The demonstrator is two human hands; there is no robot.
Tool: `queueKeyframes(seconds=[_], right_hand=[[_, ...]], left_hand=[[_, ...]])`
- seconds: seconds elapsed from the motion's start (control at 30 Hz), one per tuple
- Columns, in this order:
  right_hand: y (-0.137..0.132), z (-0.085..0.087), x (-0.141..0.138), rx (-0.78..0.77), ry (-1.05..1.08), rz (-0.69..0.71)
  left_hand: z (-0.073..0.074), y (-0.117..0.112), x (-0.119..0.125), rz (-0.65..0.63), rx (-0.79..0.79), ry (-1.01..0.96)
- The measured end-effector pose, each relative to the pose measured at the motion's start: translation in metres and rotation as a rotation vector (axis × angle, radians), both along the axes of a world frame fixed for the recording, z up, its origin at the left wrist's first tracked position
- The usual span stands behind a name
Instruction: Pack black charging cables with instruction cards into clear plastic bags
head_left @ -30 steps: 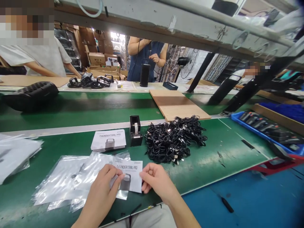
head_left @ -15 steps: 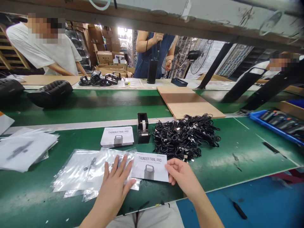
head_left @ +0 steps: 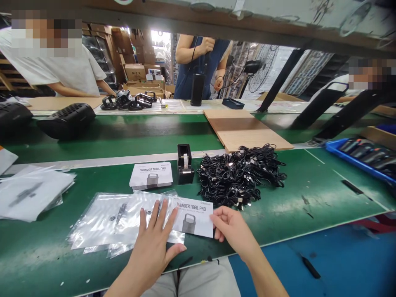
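Between thumb and fingers my right hand (head_left: 230,229) pinches the right edge of a printed manual (head_left: 194,218) that reads "Thunder Trail Pro". The manual's left end lies at the mouth of a clear plastic bag (head_left: 133,225); whether it is inside cannot be made out exactly. My left hand (head_left: 157,239) is spread flat on that bag, fingers apart, with its fingertips near the manual. More clear bags (head_left: 95,220) lie beneath and to the left. A stack of the same manuals (head_left: 151,175) sits just behind, beside a black tape dispenser (head_left: 185,165).
A heap of black cables (head_left: 241,177) lies right of the dispenser. Filled bags (head_left: 34,194) are at the left, a blue tray (head_left: 365,163) at the right. Behind stand a wooden board (head_left: 247,130) and a black speaker (head_left: 68,119). Co-workers are across the line.
My right hand has moved slightly left with the manual, whose left end is now closer under my left fingers at the bag. My left hand stays spread on the bag.
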State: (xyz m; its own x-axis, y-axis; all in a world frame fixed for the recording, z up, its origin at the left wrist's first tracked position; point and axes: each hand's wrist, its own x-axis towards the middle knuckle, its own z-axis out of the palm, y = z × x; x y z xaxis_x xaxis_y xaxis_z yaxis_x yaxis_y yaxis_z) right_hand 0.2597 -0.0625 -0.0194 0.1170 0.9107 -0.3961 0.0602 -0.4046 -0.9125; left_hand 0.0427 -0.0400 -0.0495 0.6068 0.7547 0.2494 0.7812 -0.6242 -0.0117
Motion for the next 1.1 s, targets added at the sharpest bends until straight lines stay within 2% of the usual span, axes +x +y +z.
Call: queueKeyframes(seconds=[0.17,0.23,0.37,0.53,0.73,0.83,0.93,1.1], right_hand=[[-0.002,-0.005,-0.003,-0.008,-0.004,0.015],[-0.003,-0.008,-0.004,-0.010,-0.004,0.003],[-0.007,-0.009,-0.005,-0.025,0.007,0.005],[-0.009,-0.006,-0.007,-0.027,0.034,0.031],[-0.010,-0.003,-0.009,-0.030,0.058,0.026],[-0.011,-0.003,-0.010,-0.040,0.053,0.027],[-0.013,-0.004,-0.011,-0.041,0.039,0.035],[-0.016,-0.006,-0.011,-0.043,0.032,0.040]], left_hand=[[0.012,-0.006,0.001,0.099,0.042,-0.249],[0.016,-0.007,0.003,0.113,0.014,-0.282],[0.016,-0.005,0.011,0.136,-0.084,-0.182],[0.015,-0.004,0.017,0.200,-0.070,-0.029],[0.015,-0.006,0.012,0.171,-0.117,-0.085],[0.020,-0.007,0.014,0.219,-0.101,-0.134],[0.024,-0.004,0.020,0.300,-0.085,-0.086],[0.024,0.001,0.025,0.265,-0.025,0.095]])
